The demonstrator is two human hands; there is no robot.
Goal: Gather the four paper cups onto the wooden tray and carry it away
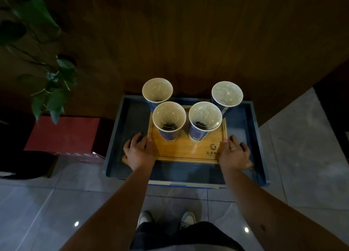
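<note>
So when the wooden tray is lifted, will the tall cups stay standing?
Probably shaky: the four paper cups are tall and narrow-based, so apt to tip. The wooden tray looks stiff; left hand and right hand grip opposite ends, which helps keep it level.

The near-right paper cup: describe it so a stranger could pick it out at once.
Find the blue bin on the floor; inside lies a wooden tray holding four blue paper cups. The near-right cup stands nearest the tray's printed logo, and alone in the near row it shows a clear ridged insert inside.
</note>
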